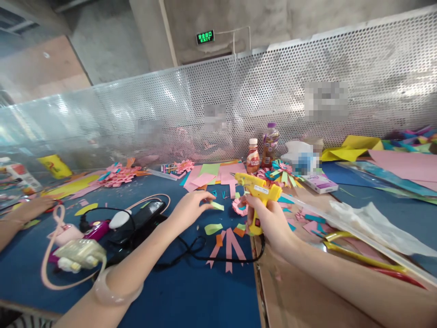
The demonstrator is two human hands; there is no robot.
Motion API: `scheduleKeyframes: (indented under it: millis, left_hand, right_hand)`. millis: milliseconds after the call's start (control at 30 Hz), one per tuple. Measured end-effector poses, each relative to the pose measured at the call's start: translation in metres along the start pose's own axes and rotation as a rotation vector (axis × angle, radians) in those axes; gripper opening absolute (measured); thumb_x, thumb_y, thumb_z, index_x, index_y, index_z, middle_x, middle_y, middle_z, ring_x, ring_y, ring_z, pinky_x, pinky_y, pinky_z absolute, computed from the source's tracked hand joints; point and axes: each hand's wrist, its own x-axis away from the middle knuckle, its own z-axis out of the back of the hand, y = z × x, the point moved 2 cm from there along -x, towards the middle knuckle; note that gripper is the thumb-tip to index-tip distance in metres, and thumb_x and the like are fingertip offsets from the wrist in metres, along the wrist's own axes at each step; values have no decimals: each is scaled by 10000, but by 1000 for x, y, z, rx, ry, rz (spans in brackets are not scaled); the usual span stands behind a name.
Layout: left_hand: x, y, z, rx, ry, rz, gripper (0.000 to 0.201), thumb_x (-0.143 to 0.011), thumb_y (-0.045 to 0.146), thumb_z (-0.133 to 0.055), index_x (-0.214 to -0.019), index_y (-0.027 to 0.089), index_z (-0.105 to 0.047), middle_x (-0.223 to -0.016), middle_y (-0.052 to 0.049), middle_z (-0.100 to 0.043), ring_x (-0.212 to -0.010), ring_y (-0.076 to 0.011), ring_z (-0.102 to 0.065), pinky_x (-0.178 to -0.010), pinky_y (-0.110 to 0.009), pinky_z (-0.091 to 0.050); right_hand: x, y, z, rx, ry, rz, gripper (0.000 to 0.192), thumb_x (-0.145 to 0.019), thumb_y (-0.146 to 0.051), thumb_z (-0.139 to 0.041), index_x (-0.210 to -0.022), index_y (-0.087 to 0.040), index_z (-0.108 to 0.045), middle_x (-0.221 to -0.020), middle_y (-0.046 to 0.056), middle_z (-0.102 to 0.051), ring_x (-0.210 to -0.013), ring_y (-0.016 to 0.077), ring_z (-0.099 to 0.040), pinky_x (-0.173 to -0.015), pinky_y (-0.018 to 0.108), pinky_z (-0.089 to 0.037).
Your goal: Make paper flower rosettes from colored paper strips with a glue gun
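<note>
your right hand grips the yellow glue gun by its handle; rigid, light. left hand, just beside the gun's nozzle, pinches a flimsy green paper strip by its edge.

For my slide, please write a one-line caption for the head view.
Right hand grips a yellow glue gun while left hand pinches a green paper piece over a blue table.
</note>
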Motion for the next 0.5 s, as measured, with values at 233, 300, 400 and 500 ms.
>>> scheduleKeyframes:
  millis: [233,300,400,500]
  left_hand:
    - [1,20,8,188,56,57,223,-795,405,-605,-861,204,-679,-916,-48,-685,-820,-201,-644,-717,-321,-508]
    - [3,40,4,448,-98,132,316,-862,454,-489,-841,189,-659,-830,-43,-690,-708,-170,-643,-610,-273,-493]
    - [9,72,-10,794,-300,219,330,-855,472,-494,-907,172,-620,-864,-47,-679,-720,-157,-643,-579,-241,-480]
    - [13,91,-24,1035,-338,306,325,-791,442,-603,-937,152,-581,-869,-53,-653,-766,-164,-641,-626,-251,-498]
  right_hand:
    - [-7,-1,0,-33,56,25,414,-784,-530,-517,-984,-174,-584,-870,55,-676,-683,166,-624,-593,247,-487]
    - [-10,-7,-1,-12,72,84,400,-793,-497,-517,-1013,-170,-589,-987,61,-667,-850,179,-623,-697,237,-483]
    - [-12,-14,-3,26,39,92,399,-797,-478,-508,-1024,-162,-599,-1012,65,-660,-858,181,-616,-667,226,-477]
    - [-14,-16,-4,46,10,7,434,-783,-513,-504,-1040,-175,-596,-904,51,-665,-665,159,-605,-487,220,-434]
